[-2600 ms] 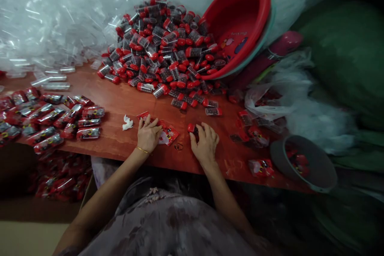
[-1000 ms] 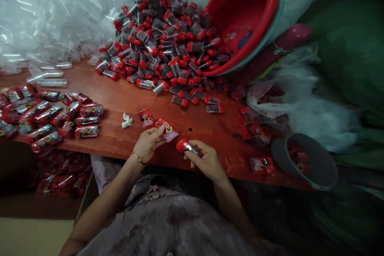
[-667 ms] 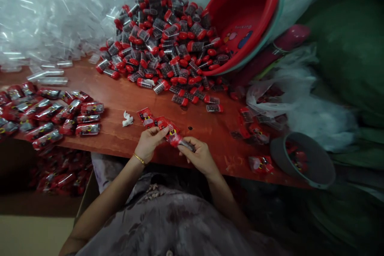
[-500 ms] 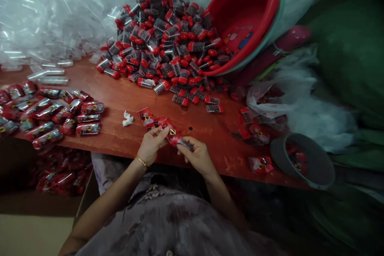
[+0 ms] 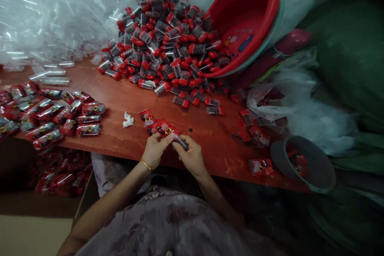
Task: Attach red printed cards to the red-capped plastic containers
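My left hand [image 5: 155,152] pinches a red printed plastic packet [image 5: 166,127] between thumb and fingers, close to the table's front edge. Beside it, my right hand [image 5: 191,156] grips a small clear tube with dark contents [image 5: 181,142]. The tube's far end meets the packet's edge by my left thumb; how much of it is inside the packet is hidden. More red packets [image 5: 146,117] lie flat on the table just beyond my left hand. A crumpled white scrap [image 5: 128,119] sits to their left.
A large heap of red-capped tubes [image 5: 168,44] spills from a tilted red basin [image 5: 261,4]. Filled packets [image 5: 60,112] lie at the left, with clear empty tubes [image 5: 51,76] behind. At the right are a grey bowl [image 5: 318,168] and a plastic bag [image 5: 312,108].
My right hand has moved slightly left with the tube, nearer to the packet. My left hand has shifted a little right and its thumb now lies at the packet's near edge.
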Action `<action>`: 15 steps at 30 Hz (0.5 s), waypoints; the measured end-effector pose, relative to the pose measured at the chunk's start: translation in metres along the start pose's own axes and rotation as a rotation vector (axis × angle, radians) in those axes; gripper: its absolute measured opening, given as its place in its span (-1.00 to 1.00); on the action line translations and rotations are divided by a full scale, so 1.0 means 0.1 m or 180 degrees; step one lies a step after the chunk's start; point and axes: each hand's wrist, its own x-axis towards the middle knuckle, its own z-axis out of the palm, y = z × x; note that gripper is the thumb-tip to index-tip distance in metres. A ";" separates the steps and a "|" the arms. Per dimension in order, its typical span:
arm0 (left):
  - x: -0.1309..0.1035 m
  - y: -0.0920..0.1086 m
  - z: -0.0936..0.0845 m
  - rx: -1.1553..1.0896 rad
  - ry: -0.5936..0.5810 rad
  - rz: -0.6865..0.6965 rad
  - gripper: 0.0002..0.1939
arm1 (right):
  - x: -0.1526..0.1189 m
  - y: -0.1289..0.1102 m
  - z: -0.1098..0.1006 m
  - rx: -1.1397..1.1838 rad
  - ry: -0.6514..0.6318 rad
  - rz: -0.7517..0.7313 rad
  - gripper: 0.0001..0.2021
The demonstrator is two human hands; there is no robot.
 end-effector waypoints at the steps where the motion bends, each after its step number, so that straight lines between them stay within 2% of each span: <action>1: 0.01 0.01 0.00 -0.0014 -0.0022 -0.0036 -0.57 | 0.00 0.01 0.01 0.0088 -0.0009 0.0033 -0.75; 4: 0.04 0.03 -0.03 -0.0130 -0.0112 -0.0117 -0.60 | -0.01 0.02 0.00 0.0510 -0.0310 0.0075 -0.72; 6: 0.07 0.04 -0.05 -0.0185 -0.0128 -0.0009 -0.62 | -0.02 0.01 -0.02 0.0650 -0.0480 0.0076 -0.72; 9: 0.08 0.03 -0.06 -0.0045 -0.0253 0.0153 -0.63 | -0.02 -0.01 -0.06 0.0537 -0.0437 0.0135 -0.74; 15: 0.07 0.09 -0.02 -0.0021 -0.0498 0.0031 -0.64 | 0.00 -0.04 -0.01 0.0614 -0.0377 0.0084 -0.73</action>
